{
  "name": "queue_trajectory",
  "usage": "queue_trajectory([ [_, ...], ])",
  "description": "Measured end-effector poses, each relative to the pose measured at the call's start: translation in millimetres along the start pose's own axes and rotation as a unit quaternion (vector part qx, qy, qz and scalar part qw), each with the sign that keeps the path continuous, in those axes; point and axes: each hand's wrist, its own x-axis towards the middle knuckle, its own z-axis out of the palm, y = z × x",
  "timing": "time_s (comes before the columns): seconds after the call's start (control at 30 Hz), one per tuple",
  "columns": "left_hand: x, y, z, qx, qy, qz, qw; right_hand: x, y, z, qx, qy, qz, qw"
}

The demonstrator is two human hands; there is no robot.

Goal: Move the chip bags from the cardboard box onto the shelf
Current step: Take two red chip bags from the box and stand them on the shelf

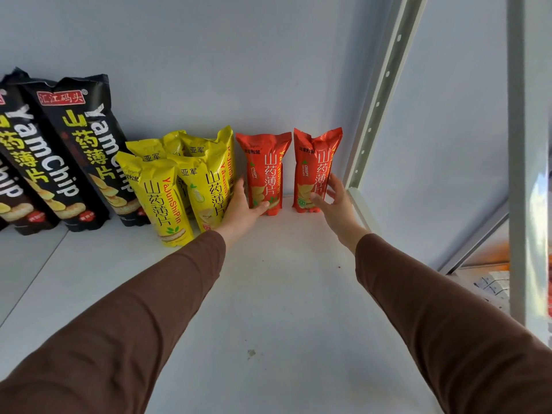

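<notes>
Both your arms are stretched forward, brown sleeves to the wrists. Your left hand [243, 204] has its fingers up and straight, thumb hooked out rightward in a cupped hold. Your right hand [334, 195] has its fingers spread and relaxed, palm turned left.

White shelf [268, 294]; upright chip bags [263, 171]

The tall black foil chip bags [80, 150] leaning at the left carry "YamChip" in white, "山药薄片" in yellow, and a red label reading "汇江码头" near the top. The glossy yellow chip bags [162, 198] show "山药薄片" in black, "YaJunShiPin" in red and "亚军" near the top. The two upright red chip bags [264, 165] read "山药薄片" in white with small "CRISPY" beside it.
</notes>
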Motion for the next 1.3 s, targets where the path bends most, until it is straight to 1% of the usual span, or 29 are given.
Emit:
queue_trajectory([
  [0.1,-9.6,1.4,-1.5,-0.004,-0.008,-0.007,1.000,-8.1,1.8,0.3,-0.009,0.016,0.010,1.000],
  [0.27,-29.2,2.7,-6.1,-0.013,-0.037,0.010,0.999,-25.5,0.8,2.9,-0.030,0.046,0.020,0.998],
  [0.37,-46.8,-2.1,-13.2,0.011,-0.055,0.026,0.998,-42.4,-6.3,5.8,-0.036,0.075,0.013,0.996],
  [0.47,-73.0,-9.0,-24.0,0.055,-0.062,0.041,0.996,-67.2,-14.2,14.1,-0.065,0.068,-0.019,0.995],
  [0.6,-119.8,-22.2,-57.3,0.152,-0.039,0.069,0.985,-114.0,-25.0,30.2,-0.162,0.007,-0.061,0.985],
  [0.7,-167.4,-34.6,-98.1,0.223,-0.029,0.083,0.971,-159.8,-35.0,46.9,-0.224,-0.036,-0.109,0.968],
  [0.77,-204.8,-44.7,-131.0,0.258,-0.010,0.075,0.963,-192.4,-41.0,64.1,-0.255,-0.060,-0.145,0.954],
  [0.9,-283.4,-68.9,-202.4,0.311,0.023,0.036,0.950,-255.7,-55.4,114.6,-0.290,-0.119,-0.204,0.927],
  [1.03,-353.9,-90.5,-270.1,0.365,0.068,-0.003,0.928,-313.5,-77.0,177.1,-0.320,-0.195,-0.282,0.884],
  [1.17,-426.5,-110.4,-327.5,0.393,0.121,-0.057,0.910,-365.6,-95.6,242.6,-0.315,-0.268,-0.355,0.838],
  [1.3,-506.7,-133.3,-367.5,0.404,0.179,-0.124,0.888,-420.5,-100.4,302.6,-0.291,-0.343,-0.400,0.799],
])
